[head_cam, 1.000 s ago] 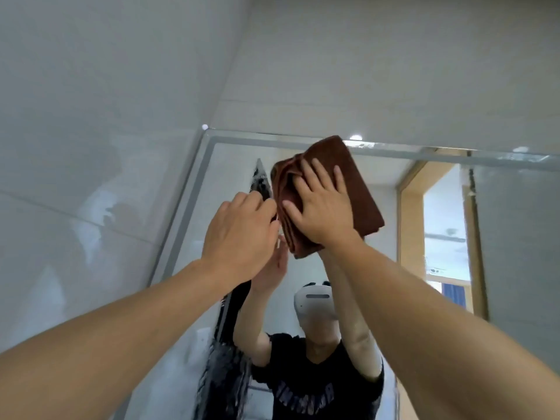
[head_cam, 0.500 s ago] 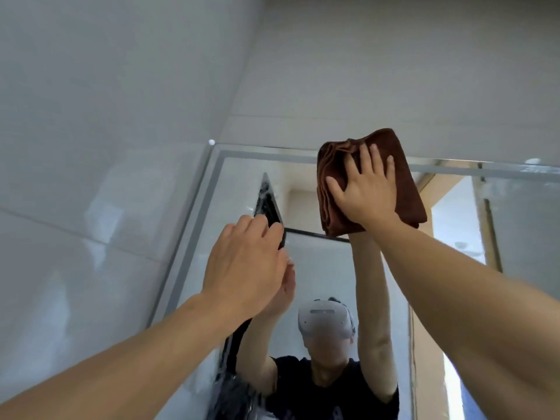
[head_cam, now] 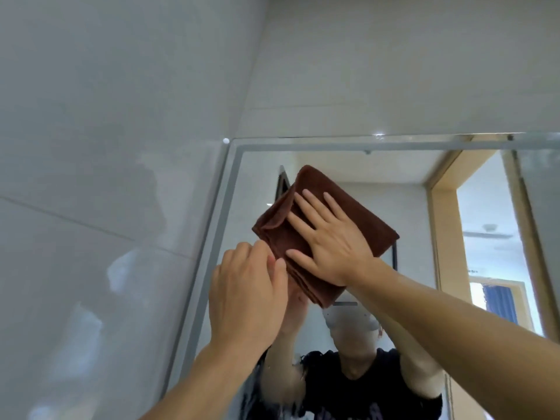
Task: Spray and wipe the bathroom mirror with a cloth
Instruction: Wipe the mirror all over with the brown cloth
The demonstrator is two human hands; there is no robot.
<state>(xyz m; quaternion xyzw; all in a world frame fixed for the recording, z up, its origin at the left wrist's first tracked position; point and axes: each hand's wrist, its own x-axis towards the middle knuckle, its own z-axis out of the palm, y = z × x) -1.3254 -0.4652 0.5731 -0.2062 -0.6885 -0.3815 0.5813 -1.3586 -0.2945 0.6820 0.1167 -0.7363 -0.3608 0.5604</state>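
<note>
I have only the head view: it looks forward and upward, very near the mirror (head_cam: 378, 177), corner at 11 o'clock.

Soft, even daylight fills the view. Pale glare streaks the glossy wall tiles (head_cam: 127, 268). Wide-angle bending curves the edges; the detail is slightly soft.
</note>
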